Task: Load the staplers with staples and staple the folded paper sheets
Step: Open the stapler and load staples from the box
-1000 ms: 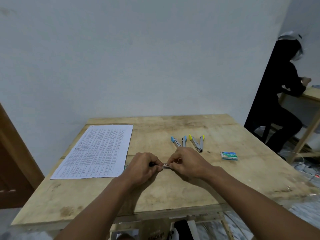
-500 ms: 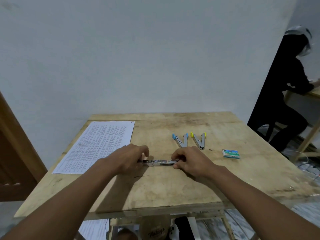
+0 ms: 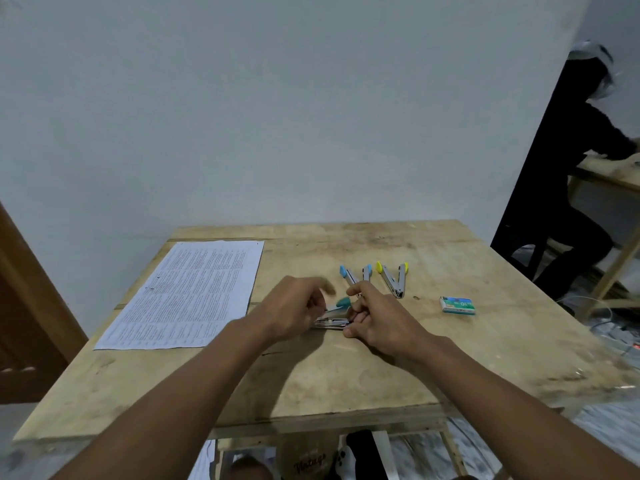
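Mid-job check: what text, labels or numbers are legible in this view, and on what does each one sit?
"10": on the small green and blue staple box at the right of the table.
"Vintage": script on a cap below the table's front edge.
Printed sheet at the table's left: dense lines of print, too small to read.
Other print on the staple box: too blurred to read.
The staplers: no text visible.

Paper sheets (image 3: pixel 187 292) left on table (image 3: pixel 346 375), two open staplers (image 3: pixel 374 278) behind hands — staple box (image 3: pixel 457 304) right

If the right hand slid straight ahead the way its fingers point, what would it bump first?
Probably the blue stapler: the right hand points away toward it, just beyond the fingertips. Depth is hard to judge.
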{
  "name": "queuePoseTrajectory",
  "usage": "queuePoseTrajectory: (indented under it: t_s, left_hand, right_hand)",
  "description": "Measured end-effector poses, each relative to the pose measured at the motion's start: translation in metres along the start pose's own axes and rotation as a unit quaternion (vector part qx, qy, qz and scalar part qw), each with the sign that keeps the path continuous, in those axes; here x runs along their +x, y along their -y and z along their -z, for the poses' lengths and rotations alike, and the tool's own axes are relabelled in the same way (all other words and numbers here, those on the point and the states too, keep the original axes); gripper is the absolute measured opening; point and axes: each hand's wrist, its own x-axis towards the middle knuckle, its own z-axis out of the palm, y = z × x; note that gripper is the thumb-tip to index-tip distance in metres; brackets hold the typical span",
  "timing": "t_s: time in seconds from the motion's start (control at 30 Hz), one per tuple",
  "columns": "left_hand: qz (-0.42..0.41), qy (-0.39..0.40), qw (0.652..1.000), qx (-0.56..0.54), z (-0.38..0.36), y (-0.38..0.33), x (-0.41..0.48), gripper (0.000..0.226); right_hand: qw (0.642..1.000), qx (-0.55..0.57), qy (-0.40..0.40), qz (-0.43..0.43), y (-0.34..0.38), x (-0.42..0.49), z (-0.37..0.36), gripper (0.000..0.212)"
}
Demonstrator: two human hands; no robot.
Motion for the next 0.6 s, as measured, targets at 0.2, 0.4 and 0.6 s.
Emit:
queuePoseTrajectory:
  t_s: [0.2, 0.4, 0.6]
  left_hand:
    - [-0.020, 0.009, 0.998, 0.062, -0.009, 0.005, -0.008, 0.029]
    - [-0.017, -0.042, 0.995, 0.085, -0.023, 0.005, -0.014, 0.009]
    - [-0.017, -0.016, 0.995, 0.097, -0.023, 0.000, -0.019, 0.015]
  right_hand:
    - [1.000, 0.016, -0.008, 0.000, -0.002, -0.003, 0.001, 0.063]
    - [1.000, 0.021, -0.010, -0.007, -0.001, -0.003, 0.001, 0.062]
    - [1.000, 0.006, 0.003, -0.016, 0.000, -0.002, -0.001, 0.053]
